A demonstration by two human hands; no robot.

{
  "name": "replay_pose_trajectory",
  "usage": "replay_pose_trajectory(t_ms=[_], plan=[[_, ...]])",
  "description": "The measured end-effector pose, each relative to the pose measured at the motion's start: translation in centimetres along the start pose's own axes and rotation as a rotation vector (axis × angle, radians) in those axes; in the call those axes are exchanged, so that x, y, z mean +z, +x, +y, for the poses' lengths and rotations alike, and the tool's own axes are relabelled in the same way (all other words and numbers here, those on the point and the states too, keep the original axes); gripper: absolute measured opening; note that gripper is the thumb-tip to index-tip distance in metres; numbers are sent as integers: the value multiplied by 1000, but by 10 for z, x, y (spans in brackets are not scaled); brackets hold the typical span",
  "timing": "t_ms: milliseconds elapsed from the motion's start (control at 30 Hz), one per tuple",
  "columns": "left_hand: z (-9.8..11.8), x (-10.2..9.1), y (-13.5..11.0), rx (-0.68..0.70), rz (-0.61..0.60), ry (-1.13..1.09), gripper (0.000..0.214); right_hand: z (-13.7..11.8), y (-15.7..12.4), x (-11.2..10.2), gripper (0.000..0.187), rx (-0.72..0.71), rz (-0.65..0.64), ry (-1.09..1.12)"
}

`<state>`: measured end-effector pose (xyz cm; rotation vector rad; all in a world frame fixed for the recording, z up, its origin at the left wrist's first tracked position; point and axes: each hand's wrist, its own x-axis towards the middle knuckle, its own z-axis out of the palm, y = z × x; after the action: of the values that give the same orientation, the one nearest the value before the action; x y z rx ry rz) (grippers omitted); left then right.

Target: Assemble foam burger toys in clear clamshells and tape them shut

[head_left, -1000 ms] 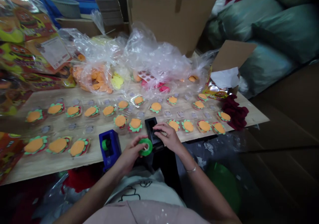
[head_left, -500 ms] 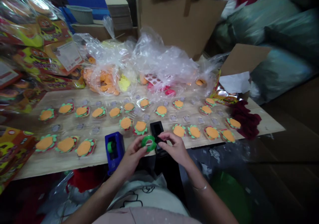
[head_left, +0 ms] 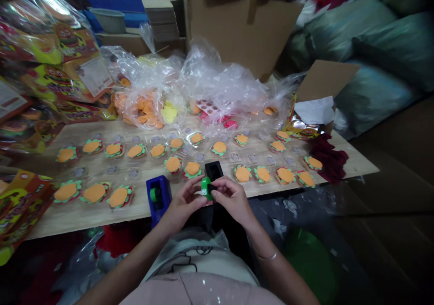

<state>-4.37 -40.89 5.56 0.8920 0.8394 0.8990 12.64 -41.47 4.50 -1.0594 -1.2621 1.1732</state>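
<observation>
My left hand (head_left: 185,203) pinches a green tape roll (head_left: 205,188), which is turned nearly edge-on. The fingers of my right hand (head_left: 232,198) close on a small black piece (head_left: 211,188), perhaps a dispenser's hub, held against the roll's right side. Just beyond my hands stands a black tape dispenser (head_left: 214,169), partly hidden by them. To the left is a blue tape dispenser (head_left: 158,201) with a green roll inside. Toy burgers (head_left: 242,173) with orange tops and green frilly edges lie in clear plastic trays on both sides.
Clear bags (head_left: 142,108) of orange, yellow and pink pieces line the back of the wooden table (head_left: 135,214). Printed burger packs (head_left: 64,76) are stacked at left. An open carton (head_left: 325,81) and dark red cloth (head_left: 327,158) sit at right. A green tub (head_left: 310,264) is below.
The tape roll has turned from facing me to nearly edge-on. My right hand has moved slightly left, bringing the black piece up against it.
</observation>
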Motion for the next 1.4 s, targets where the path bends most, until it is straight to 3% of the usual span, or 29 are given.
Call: replay_pose_trajectory(t_ms=[133, 300, 433, 567, 733, 800, 967, 1033, 1200, 1400], plan=[[2, -2, -3, -5, -25, 51, 52, -8, -5, -1, 16, -88, -72, -89], [6, -6, -6, 30, -57, 77, 50, -25, -13, -5, 27, -319, -207, -422], [1, -11, -8, -77, -95, -25, 51, -36, -17, -3, 29, -331, -293, -511], [-4, -10, -12, -73, -42, -81, 50, -31, -15, 2, 18, -94, -195, -227], [2, -2, -17, 74, -35, 161, 54, -19, -19, 7, 14, 128, -102, -1], [7, 0, -19, 87, -49, 256, 55, -19, -24, 7, 13, 82, -74, -70], [17, 2, -22, 47, -75, 311, 55, -27, -32, 5, 20, -271, -74, -359], [19, 3, -23, 47, -71, 337, 56, -26, -32, 5, 18, -268, -44, -317], [20, 7, -23, 59, -120, 297, 54, -21, -34, 9, 10, -102, 59, -35], [13, 3, -25, 94, -131, 232, 49, -19, -41, 23, 6, -117, 178, 9]])
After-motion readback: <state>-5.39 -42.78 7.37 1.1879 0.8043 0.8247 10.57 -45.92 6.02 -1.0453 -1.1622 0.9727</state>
